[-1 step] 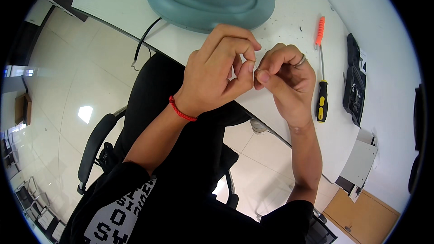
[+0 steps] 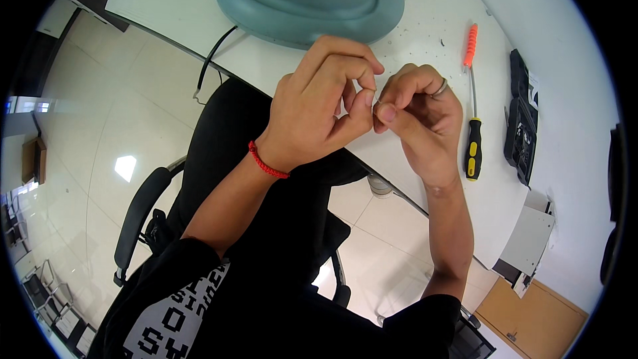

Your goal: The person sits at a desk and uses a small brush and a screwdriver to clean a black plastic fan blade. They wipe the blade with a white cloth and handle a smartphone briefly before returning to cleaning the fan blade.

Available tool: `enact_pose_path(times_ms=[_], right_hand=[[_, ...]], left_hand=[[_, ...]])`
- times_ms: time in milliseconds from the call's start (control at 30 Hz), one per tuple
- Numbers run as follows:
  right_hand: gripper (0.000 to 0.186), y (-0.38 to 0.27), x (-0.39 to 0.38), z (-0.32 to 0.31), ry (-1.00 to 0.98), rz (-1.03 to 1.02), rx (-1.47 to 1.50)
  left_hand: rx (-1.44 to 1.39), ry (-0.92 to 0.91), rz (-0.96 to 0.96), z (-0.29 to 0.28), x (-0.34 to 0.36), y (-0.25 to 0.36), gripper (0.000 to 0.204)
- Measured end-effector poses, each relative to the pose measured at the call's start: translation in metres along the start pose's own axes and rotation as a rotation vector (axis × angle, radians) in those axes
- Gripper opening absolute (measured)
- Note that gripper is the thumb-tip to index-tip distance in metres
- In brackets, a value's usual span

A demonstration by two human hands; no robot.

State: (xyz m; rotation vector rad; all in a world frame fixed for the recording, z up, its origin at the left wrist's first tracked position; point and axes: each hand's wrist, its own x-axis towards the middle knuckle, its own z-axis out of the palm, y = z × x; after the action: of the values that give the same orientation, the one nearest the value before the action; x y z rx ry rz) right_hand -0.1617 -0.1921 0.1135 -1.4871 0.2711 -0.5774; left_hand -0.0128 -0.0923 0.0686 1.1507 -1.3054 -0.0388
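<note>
Above the near edge of the white table, my hands meet with thumbs and fingers pinched closed. My left hand (image 2: pixel 325 103), with a red braided cord on its wrist, holds thumb and index fingertip together. Close beside it, my right hand (image 2: pixel 425 116), wearing a ring, pinches with its thumb against the fingers. A tiny pale, thin sliver shows between the two sets of fingertips; it is too small to name. Just beyond my hands stands a grey-green appliance (image 2: pixel 309 23) with a wide, rounded base and paper labels.
To the right on the white table (image 2: pixel 425 33) lie a screwdriver (image 2: pixel 473 149) with a black and yellow handle and an orange ribbed piece (image 2: pixel 472 45) along its shaft's line. Beyond them rests a black case (image 2: pixel 522 123). A black cable (image 2: pixel 211 56) hangs over the left edge. Small crumbs dot the tabletop.
</note>
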Motion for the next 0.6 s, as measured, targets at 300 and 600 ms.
enact_pose_path(times_ms=[300, 600], right_hand=[[0.018, 0.0022, -0.0004, 0.0008, -0.005, 0.034, -0.030], [0.020, -0.0014, -0.0006, 0.0058, 0.027, 0.030, -0.118]], left_hand=[[-0.008, -0.014, -0.007, 0.0000, -0.0005, 0.0007, 0.013], [0.027, 0.052, 0.077, 0.0050, 0.0010, -0.0055, 0.026]])
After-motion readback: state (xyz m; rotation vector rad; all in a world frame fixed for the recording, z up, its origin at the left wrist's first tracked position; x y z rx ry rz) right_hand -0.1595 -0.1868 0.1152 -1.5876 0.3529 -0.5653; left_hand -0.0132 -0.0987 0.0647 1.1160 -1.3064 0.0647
